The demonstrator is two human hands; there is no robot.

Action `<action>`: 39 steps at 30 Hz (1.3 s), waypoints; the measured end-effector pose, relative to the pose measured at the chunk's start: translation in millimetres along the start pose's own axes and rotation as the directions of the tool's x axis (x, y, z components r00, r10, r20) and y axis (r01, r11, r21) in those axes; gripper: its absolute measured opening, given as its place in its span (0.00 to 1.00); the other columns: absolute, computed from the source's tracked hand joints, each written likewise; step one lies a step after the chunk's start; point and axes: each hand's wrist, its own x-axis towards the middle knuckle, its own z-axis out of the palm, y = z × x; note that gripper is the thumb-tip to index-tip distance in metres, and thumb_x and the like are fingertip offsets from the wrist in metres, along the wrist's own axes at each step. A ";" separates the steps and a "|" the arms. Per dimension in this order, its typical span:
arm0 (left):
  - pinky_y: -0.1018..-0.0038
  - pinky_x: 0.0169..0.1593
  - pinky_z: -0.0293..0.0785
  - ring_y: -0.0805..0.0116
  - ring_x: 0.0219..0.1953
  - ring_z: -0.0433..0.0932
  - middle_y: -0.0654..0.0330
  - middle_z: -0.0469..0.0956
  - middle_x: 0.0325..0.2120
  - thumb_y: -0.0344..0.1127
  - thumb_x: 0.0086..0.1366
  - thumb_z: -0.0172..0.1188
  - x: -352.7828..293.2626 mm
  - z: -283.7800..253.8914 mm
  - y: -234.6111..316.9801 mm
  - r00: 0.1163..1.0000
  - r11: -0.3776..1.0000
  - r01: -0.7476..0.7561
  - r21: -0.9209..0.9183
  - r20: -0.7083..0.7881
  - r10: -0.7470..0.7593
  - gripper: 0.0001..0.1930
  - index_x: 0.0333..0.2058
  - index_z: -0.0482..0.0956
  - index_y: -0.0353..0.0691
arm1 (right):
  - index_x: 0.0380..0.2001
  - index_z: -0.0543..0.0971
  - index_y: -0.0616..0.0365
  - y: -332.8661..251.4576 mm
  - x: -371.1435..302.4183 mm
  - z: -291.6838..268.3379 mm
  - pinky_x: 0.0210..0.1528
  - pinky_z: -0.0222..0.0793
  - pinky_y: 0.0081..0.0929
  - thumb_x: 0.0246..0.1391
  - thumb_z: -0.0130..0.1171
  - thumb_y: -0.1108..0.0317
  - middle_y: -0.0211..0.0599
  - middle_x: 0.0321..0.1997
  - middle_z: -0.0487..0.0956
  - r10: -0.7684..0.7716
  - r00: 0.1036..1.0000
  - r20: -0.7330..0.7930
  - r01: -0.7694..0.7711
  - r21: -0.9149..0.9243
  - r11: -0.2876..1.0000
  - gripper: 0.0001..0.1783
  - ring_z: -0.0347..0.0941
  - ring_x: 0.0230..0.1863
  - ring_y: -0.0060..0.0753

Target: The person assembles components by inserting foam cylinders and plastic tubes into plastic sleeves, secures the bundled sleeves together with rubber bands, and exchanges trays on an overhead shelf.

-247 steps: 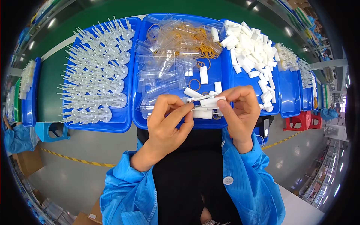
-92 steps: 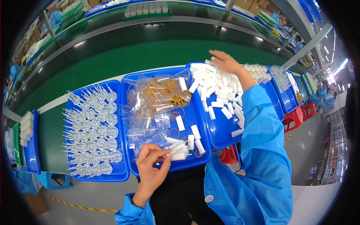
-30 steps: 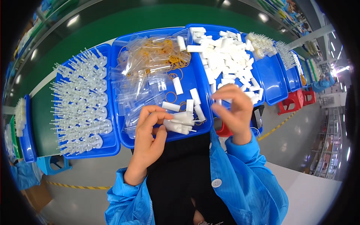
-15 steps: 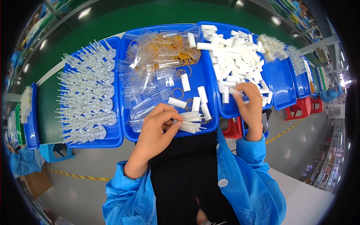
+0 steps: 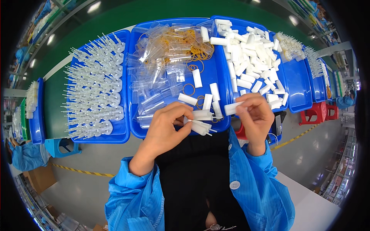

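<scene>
My left hand (image 5: 163, 125) pinches a pronged white plastic part (image 5: 187, 121) by its base. White foam cylinders (image 5: 200, 127) sit on its prongs, and thin tips stick out beyond them to the right. Between the thumb and fingers of my right hand (image 5: 255, 117) is a loose white foam cylinder (image 5: 232, 109), just right of the pronged part and apart from it. Behind my right hand, a heap of similar foam cylinders (image 5: 250, 50) fills a blue tray (image 5: 283, 86). Several more cylinders (image 5: 197, 78) lie in the middle blue tray (image 5: 133, 96), close to my left hand.
Transparent plastic sleeves (image 5: 154, 73) and tan rubber bands (image 5: 200, 48) share the middle tray. To the left, another blue tray (image 5: 126, 69) holds rows of bare pronged parts (image 5: 94, 88). More trays extend rightward, with red stools (image 5: 313, 113) below. A green surface (image 5: 173, 9) runs behind.
My right hand has come away from the heap toward my left hand, carrying a foam cylinder. My left hand keeps its grip, with the pronged part turned slightly and its cylinders spread apart.
</scene>
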 end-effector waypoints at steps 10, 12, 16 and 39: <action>0.74 0.31 0.75 0.67 0.30 0.81 0.57 0.79 0.38 0.21 0.49 0.65 -4.0 20.5 0.3 0.906 0.954 -0.206 0.216 -0.326 0.269 0.08 0.30 0.80 0.36 | 0.37 0.79 0.67 -10.2 -5.2 23.7 0.42 0.75 0.19 0.48 0.61 0.85 0.41 0.42 0.78 -0.111 0.975 0.190 0.158 -0.253 0.954 0.11 0.78 0.41 0.26; 0.76 0.32 0.76 0.69 0.30 0.80 0.55 0.80 0.38 0.20 0.49 0.65 -3.9 20.7 0.8 0.892 0.947 -0.218 0.237 -0.345 0.292 0.07 0.29 0.80 0.34 | 0.37 0.78 0.67 -14.7 -8.9 35.4 0.42 0.76 0.20 0.47 0.62 0.85 0.41 0.42 0.78 0.040 0.998 0.058 -0.035 -0.075 0.997 0.12 0.79 0.41 0.27; 0.78 0.32 0.76 0.71 0.30 0.80 0.54 0.81 0.37 0.20 0.50 0.65 -5.2 21.1 2.3 0.874 0.957 -0.222 0.185 -0.398 0.280 0.06 0.29 0.81 0.33 | 0.38 0.77 0.67 -9.1 -5.3 39.9 0.42 0.78 0.20 0.47 0.63 0.85 0.43 0.41 0.77 0.040 0.999 0.033 -0.041 0.037 0.998 0.13 0.79 0.41 0.28; 0.74 0.45 0.80 0.65 0.42 0.82 0.51 0.79 0.44 0.16 0.57 0.60 -13.8 13.8 2.2 0.941 0.981 -0.152 -0.121 -0.322 0.106 0.20 0.49 0.73 0.30 | 0.45 0.80 0.63 -16.3 15.6 38.6 0.44 0.72 0.30 0.41 0.70 0.74 0.45 0.42 0.78 -0.269 0.873 0.406 0.351 -0.141 0.926 0.24 0.76 0.45 0.40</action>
